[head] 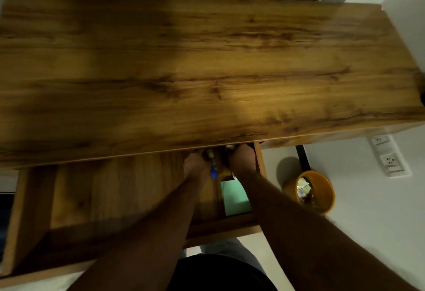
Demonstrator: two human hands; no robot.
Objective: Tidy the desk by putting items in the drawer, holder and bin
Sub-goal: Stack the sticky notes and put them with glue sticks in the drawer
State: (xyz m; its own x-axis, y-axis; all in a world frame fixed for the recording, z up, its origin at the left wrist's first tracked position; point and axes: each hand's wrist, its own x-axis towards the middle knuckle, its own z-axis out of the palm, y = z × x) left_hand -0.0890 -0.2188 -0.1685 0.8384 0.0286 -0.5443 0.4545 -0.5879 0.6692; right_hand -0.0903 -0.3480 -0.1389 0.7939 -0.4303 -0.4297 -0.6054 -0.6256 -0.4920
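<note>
The wooden desk (207, 61) fills the upper view. Below its front edge the drawer (92, 198) stands pulled out. Both my hands reach deep into the drawer's right end, partly under the desk edge. My left hand (195, 164) grips a thin item with a yellowish body and a blue end (213, 171). My right hand (241, 157) lies beside it with its fingers hidden under the desk top. A green pad (235, 198) lies flat in the drawer between my forearms.
An orange bin (322, 189) holding some crumpled waste stands on the floor to the right of the drawer. A black desk leg (302, 157) and wall sockets (391, 161) are behind it. Dark bedding lies beyond the desk's far edge.
</note>
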